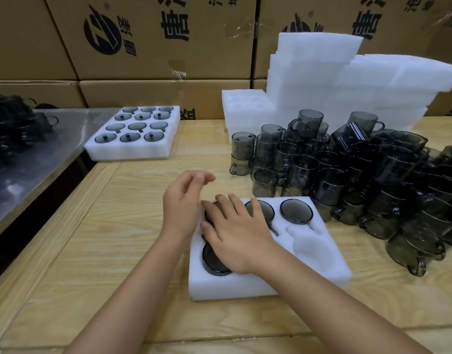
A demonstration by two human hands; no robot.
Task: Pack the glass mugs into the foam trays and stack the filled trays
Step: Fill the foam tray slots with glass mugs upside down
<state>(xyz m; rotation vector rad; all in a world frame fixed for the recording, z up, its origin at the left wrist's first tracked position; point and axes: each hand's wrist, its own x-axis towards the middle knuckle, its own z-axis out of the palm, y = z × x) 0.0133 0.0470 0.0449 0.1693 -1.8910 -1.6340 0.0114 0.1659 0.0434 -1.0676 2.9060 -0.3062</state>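
A white foam tray (319,254) lies in front of me on the wooden table. Smoky grey glass mugs sit in its slots: two in the far row (296,210) and one at the near left (214,261); a slot at the right is unfilled. My right hand (237,231) lies flat with spread fingers across the tray's left part, pressing on a mug under the fingers. My left hand (184,205) hovers at the tray's left edge, fingers loosely curved, holding nothing. A pile of loose mugs (347,169) stands to the right.
A filled foam tray (133,146) with several mugs sits at the far left. Stacks of foam trays (347,93) rise behind the mug pile. Cardboard boxes (148,39) form the back wall. A metal surface (28,162) with dark mugs lies at the left.
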